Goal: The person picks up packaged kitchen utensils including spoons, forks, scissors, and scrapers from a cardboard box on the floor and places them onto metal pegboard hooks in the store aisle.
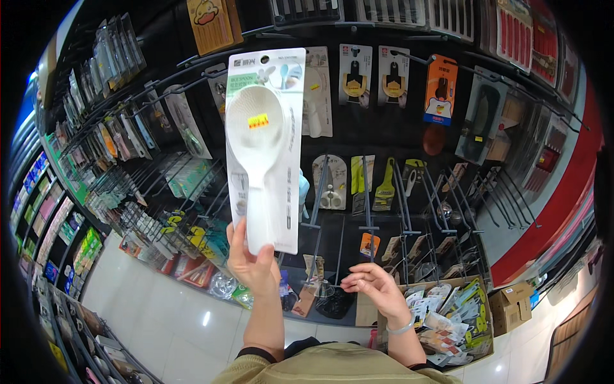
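A white rice paddle [258,144] on a tall white backing card stands upright in front of me, with a yellow price sticker on its bowl. My left hand [256,267] grips the card's lower edge, thumb in front over the handle end. Lower and to the right, my right hand [378,289] hangs in the air with its fingers loosely bent and slightly apart, nothing in them. Behind the held card, another carded white paddle [318,96] hangs partly hidden on the rack. A bracelet circles my right wrist.
Metal display hooks [368,228] jut out ahead, some holding carded kitchen tools such as a green brush [384,185]. An open carton [448,320] of packaged goods sits below right, beside a closed cardboard box [511,306]. Racks of packaged utensils [121,137] line the left.
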Demonstrator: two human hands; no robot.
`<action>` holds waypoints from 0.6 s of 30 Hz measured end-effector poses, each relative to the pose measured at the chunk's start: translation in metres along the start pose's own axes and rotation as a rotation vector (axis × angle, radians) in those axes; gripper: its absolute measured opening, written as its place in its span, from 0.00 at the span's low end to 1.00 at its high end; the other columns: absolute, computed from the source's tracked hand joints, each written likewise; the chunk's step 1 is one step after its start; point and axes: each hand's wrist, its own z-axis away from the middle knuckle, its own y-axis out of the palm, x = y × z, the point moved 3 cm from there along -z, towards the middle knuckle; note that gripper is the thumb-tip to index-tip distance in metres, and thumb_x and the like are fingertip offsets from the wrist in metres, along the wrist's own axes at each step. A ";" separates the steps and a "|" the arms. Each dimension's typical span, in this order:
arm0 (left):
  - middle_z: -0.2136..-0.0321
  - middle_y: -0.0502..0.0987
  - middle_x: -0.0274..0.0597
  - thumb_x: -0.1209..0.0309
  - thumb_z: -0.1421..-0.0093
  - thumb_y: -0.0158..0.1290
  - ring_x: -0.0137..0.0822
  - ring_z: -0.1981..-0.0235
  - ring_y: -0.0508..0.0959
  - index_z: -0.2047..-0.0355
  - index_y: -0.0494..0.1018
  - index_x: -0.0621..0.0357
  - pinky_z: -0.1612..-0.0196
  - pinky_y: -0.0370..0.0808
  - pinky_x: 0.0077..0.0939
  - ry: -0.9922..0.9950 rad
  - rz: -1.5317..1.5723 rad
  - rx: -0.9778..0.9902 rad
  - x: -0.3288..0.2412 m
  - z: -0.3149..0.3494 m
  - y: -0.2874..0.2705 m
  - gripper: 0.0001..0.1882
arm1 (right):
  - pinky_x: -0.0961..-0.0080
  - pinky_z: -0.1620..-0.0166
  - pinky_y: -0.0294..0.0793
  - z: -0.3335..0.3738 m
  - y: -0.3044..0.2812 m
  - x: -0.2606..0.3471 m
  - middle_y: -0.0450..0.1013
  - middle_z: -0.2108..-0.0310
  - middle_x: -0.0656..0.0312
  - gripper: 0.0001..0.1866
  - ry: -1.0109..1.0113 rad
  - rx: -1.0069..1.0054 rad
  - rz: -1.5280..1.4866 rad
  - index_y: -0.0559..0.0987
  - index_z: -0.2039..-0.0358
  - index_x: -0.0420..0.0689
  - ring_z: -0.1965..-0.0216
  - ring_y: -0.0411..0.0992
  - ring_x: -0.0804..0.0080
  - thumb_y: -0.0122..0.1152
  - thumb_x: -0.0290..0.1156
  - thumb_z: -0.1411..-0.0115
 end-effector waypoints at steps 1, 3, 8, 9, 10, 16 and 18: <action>0.56 0.62 0.43 0.81 0.57 0.57 0.39 0.51 0.66 0.53 0.66 0.72 0.46 0.63 0.34 -0.004 0.001 0.049 0.003 -0.006 -0.001 0.27 | 0.72 0.53 0.72 0.001 0.000 -0.001 0.72 0.60 0.52 0.15 0.001 0.000 -0.003 0.66 0.52 0.35 0.56 0.71 0.67 0.49 0.27 0.39; 0.56 0.62 0.43 0.82 0.57 0.56 0.39 0.51 0.66 0.53 0.66 0.72 0.46 0.63 0.34 -0.023 0.006 0.032 0.004 -0.013 0.007 0.27 | 0.72 0.53 0.72 0.005 -0.002 -0.001 0.72 0.60 0.53 0.15 0.012 0.016 0.018 0.67 0.53 0.35 0.57 0.71 0.68 0.50 0.27 0.39; 0.56 0.62 0.42 0.85 0.58 0.54 0.38 0.52 0.67 0.53 0.67 0.72 0.46 0.64 0.32 -0.019 -0.032 0.052 -0.003 -0.013 0.016 0.27 | 0.74 0.54 0.72 0.016 -0.014 -0.009 0.73 0.61 0.54 0.13 0.033 -0.070 0.070 0.69 0.55 0.36 0.58 0.72 0.69 0.51 0.28 0.39; 0.56 0.62 0.42 0.85 0.58 0.54 0.38 0.53 0.68 0.54 0.67 0.73 0.47 0.65 0.31 0.002 -0.082 0.069 -0.005 -0.009 0.015 0.27 | 0.74 0.55 0.72 0.017 -0.017 -0.011 0.73 0.62 0.54 0.13 0.044 -0.091 0.071 0.70 0.55 0.36 0.58 0.72 0.69 0.51 0.28 0.39; 0.56 0.62 0.42 0.85 0.58 0.54 0.37 0.53 0.68 0.54 0.67 0.73 0.47 0.65 0.31 0.025 -0.132 0.085 -0.006 -0.006 0.015 0.27 | 0.74 0.55 0.72 0.019 -0.018 -0.012 0.73 0.62 0.54 0.13 0.041 -0.099 0.071 0.70 0.55 0.36 0.58 0.72 0.69 0.51 0.28 0.39; 0.57 0.62 0.42 0.87 0.58 0.53 0.37 0.55 0.69 0.54 0.67 0.75 0.49 0.66 0.29 -0.012 -0.074 -0.049 -0.011 -0.007 0.015 0.26 | 0.77 0.56 0.71 0.025 -0.024 -0.019 0.74 0.62 0.56 0.13 0.043 -0.156 0.097 0.71 0.56 0.37 0.58 0.72 0.71 0.52 0.28 0.40; 0.58 0.62 0.42 0.87 0.58 0.53 0.37 0.54 0.69 0.54 0.66 0.75 0.49 0.67 0.29 -0.007 -0.077 -0.011 -0.011 -0.009 0.016 0.26 | 0.78 0.57 0.71 0.025 -0.024 -0.018 0.74 0.63 0.56 0.12 0.040 -0.165 0.123 0.71 0.56 0.38 0.59 0.72 0.72 0.52 0.28 0.39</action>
